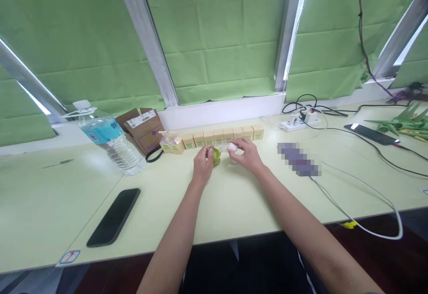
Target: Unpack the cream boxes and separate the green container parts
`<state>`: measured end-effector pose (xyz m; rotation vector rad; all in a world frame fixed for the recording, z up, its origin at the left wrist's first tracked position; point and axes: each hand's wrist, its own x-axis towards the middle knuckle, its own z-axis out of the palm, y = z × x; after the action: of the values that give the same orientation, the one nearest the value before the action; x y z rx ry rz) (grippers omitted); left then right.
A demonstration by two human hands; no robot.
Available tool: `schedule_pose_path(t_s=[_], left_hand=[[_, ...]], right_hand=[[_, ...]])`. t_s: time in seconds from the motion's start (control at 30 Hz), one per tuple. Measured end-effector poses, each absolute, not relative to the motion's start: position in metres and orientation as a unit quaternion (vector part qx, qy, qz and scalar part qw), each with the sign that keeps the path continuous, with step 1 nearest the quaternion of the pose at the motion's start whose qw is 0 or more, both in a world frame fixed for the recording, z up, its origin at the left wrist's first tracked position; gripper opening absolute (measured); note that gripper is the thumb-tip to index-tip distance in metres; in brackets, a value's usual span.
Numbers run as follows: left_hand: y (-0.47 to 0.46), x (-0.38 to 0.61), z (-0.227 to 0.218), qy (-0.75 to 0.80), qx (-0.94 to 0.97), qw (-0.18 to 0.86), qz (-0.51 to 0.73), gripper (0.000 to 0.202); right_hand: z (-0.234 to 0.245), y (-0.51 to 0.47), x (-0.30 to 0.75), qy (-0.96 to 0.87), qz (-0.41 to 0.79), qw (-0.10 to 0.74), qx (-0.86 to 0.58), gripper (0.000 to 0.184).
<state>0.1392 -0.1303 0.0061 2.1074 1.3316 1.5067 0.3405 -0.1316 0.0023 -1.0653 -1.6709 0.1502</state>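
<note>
Green plastic, by the look of it, makes up the small cup (216,156) in the left hand (203,162), whose thumb and fingers are closed around its side. Just to the right, the right hand (246,153) pinches a white ball (232,147) between thumb and fingertips. A clear bit (223,146) shows between the two hands, too small to make out. Cup and ball are near each other; I cannot tell whether they touch.

To work well here, I would hold the cup with light pressure so its wall does not bend, steady the left wrist, and let the right fingertips make the fine moves. The ball looks smooth and might slip, so working low over the table (227,200) seems wise.

Just beyond both hands runs a row of boxes (219,137), the likeliest thing to be knocked by a forward push. Right of the right hand lies a masked thing (298,160) with a white cable (368,184), which could snag the right forearm. Left of the left hand, nearer the body, is a phone (113,217); farther left stands a bottle (112,140), with a carton (143,129) behind it. Beyond the right hand, a power strip (301,123) trails wires.
</note>
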Motion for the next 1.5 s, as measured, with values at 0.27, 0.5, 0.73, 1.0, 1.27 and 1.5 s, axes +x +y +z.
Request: schedule_pose_path(t_s=[0.27,0.5,0.73,1.0,1.27,1.5], left_hand=[[-0.131,0.138,0.006,0.457,0.714,0.119,0.517,0.031],[-0.130,0.138,0.006,0.457,0.716,0.117,0.514,0.031],[-0.130,0.138,0.005,0.462,0.714,0.120,0.511,0.033],[-0.130,0.138,0.006,0.454,0.717,0.128,0.514,0.034],[-0.130,0.138,0.006,0.462,0.715,0.130,0.507,0.033],[-0.131,0.138,0.006,0.459,0.718,0.132,0.507,0.034]], right_hand=[[0.002,-0.124,0.365,-0.719,0.104,0.328,-0.604,0.026],[0.001,-0.128,0.372,-0.652,0.147,0.223,-0.709,0.039],[0.001,-0.128,0.373,-0.644,0.147,0.209,-0.721,0.038],[0.003,-0.128,0.360,-0.692,0.081,0.286,-0.658,0.046],[0.000,-0.131,0.349,-0.743,0.075,0.252,-0.615,0.030],[0.004,-0.130,0.352,-0.711,0.042,0.242,-0.659,0.021]])
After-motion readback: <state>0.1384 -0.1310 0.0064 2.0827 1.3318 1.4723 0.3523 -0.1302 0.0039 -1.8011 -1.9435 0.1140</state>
